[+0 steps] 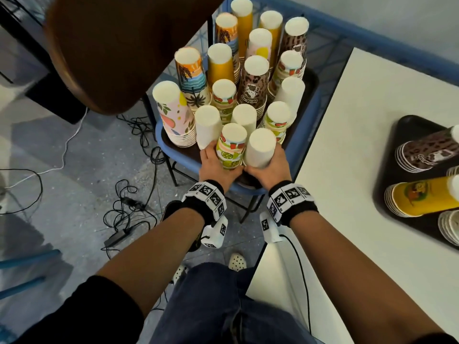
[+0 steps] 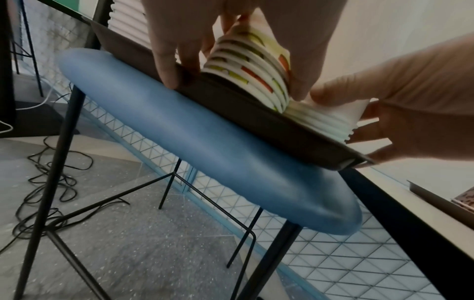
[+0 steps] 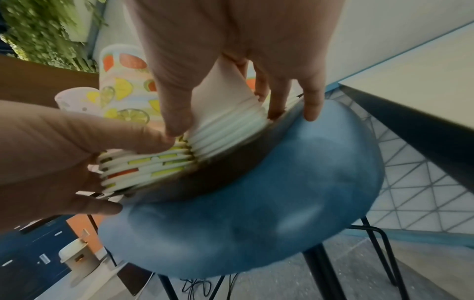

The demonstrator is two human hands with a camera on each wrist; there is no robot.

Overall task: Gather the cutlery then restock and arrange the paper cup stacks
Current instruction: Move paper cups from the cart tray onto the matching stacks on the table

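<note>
Gripping fruit-print cup stack [image 1: 229, 150] w/ left hand [image 1: 215, 162], fingers curled round base; right hand [image 1: 269, 165] curled round plain white stack [image 1: 260, 148]. Both standing on dark tray [image 1: 306, 100], frame ctr, atop blue stool [image 2: 205, 154].

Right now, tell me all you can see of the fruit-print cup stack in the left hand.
The fruit-print cup stack is nested paper cups, upside down, white bottom on top, printed with strawberries and lime slices. It stands near the front edge of the dark tray, rolled rims bunched at its base. The left hand grips it low; the plain white stack presses against it.
</note>
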